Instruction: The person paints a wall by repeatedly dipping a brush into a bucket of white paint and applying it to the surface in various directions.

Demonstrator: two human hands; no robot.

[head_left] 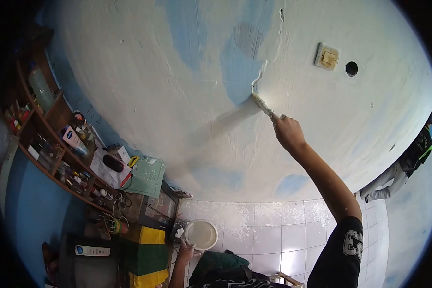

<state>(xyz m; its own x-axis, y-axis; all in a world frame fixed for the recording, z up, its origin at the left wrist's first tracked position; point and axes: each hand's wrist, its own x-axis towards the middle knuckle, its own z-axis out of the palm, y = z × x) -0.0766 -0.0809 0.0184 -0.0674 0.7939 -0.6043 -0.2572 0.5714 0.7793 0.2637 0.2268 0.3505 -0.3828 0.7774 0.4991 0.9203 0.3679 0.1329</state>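
Note:
My right hand (289,132) is closed around the handle of a putty knife (263,104). The knife's edge rests against the wall (187,125), at the lower end of a ragged ridge of white filler (260,74). Pale filler covers much of the wall, with blue paint showing through in patches. Low down, my left hand (184,252) grips the side of a round white bucket (215,237) that has pale filler inside. Part of the left hand's grip is hard to see. A small white piece (179,233) shows beside the bucket rim.
A light switch (327,56) and a dark round hole (351,68) are in the wall. Wooden shelves (48,163) with bottles stand at left, near a green board (148,176). White flecks cover the tiled floor (269,235). Clothes (415,151) hang at right.

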